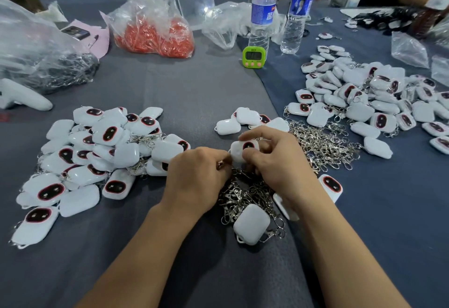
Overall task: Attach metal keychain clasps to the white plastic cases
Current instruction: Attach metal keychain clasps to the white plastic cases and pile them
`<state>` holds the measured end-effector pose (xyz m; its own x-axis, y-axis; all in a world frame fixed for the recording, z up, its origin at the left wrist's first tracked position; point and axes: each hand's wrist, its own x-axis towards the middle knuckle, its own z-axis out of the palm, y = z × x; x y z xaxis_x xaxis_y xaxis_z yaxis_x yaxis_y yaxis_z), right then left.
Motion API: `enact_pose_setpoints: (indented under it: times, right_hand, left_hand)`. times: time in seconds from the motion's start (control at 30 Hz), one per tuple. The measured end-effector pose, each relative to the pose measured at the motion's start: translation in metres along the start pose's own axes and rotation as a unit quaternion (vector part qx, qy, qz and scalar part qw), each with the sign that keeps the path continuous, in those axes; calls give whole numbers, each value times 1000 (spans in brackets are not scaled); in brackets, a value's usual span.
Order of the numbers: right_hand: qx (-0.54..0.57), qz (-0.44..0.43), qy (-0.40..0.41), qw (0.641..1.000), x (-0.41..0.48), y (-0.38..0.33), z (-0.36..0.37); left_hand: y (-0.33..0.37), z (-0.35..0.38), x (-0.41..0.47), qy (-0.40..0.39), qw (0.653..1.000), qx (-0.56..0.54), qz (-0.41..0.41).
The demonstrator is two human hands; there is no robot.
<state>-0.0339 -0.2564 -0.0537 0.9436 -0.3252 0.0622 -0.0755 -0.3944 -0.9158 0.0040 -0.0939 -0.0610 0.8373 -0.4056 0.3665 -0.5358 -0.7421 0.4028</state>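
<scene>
Main risk, I'd say: the small silver metal clasp [220, 163] slips from the left grip [199, 174] before it hooks on. Only the fingertips seem to pinch it & most of it is hidden behind the knuckles. It'd drop into the tangled heap of loose silver clasps [245, 193] just below both grips & snag there. 2nd risk: the rounded white plastic case [239, 152] w/ a dark red-rimmed oval window twists in the right grip [272, 162], being smooth & held by its edges, so its attachment end turns away from the clasp. Can't tell if it's hooked yet. Pose: both forearms reach in low over the grey cloth-covered bench [194, 93], wrists angled inward, grips nearly touching. Left grip is curled tight, knuckles up, pinching the clasp at the case's left end. Right grip curls round the case, thumb in front, index arched over the top. 1 more plain white case [251, 224] lies on the heap, just behind the grips toward the person.
</scene>
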Motion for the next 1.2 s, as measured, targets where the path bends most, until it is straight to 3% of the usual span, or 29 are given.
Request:
enact_pose_setpoints:
  times: [0.23,0.53,0.7,0.87,1.0,1.2]
  right_hand:
    - [-65,-11,30,997,-2,0,3]
    - [-108,-16,-6,994,-6,-11,-1]
    - [-59,18,-3,998,-9,-6,2]
    - [65,65,6,996,-7,-7,6]
    - [239,116,0,964,-7,-11,-1]
    - [311,142,-37,939,-8,-14,-4]
  left_hand:
    - [-5,1,0,-30,997,-72,-23]
    - [-1,5,-3,34,998,29,37]
    - [1,4,-4,76,994,55,54]
    - [-4,0,-3,64,992,-105,-15]
    - [-5,-3,-3,25,976,-216,-28]
    - [-9,-8,1,-27,939,-333,-75]
